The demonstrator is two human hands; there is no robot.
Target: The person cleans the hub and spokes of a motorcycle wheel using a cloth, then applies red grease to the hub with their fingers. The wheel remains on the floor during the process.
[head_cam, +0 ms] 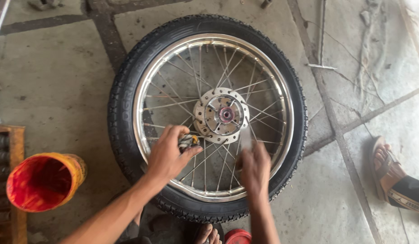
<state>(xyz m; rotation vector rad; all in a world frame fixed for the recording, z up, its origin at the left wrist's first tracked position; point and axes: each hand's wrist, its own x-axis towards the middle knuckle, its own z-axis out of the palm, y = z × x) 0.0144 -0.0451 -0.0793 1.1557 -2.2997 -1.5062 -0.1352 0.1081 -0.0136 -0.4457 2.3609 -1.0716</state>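
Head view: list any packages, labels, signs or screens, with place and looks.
Tyre: flat on the floor, black, raised lettering moulded on its left sidewall.
Bucket: lower left, round, orange outside, red inside, with no label showing.
No signs or screens.

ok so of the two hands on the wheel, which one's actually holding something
The left hand: its fingers pinch a small dark and yellow object against the spokes. The right hand is motion-blurred; nothing shows in it.

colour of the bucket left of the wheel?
The bucket is yellow-orange outside, red inside; seen best in the head view, beside the wheel.
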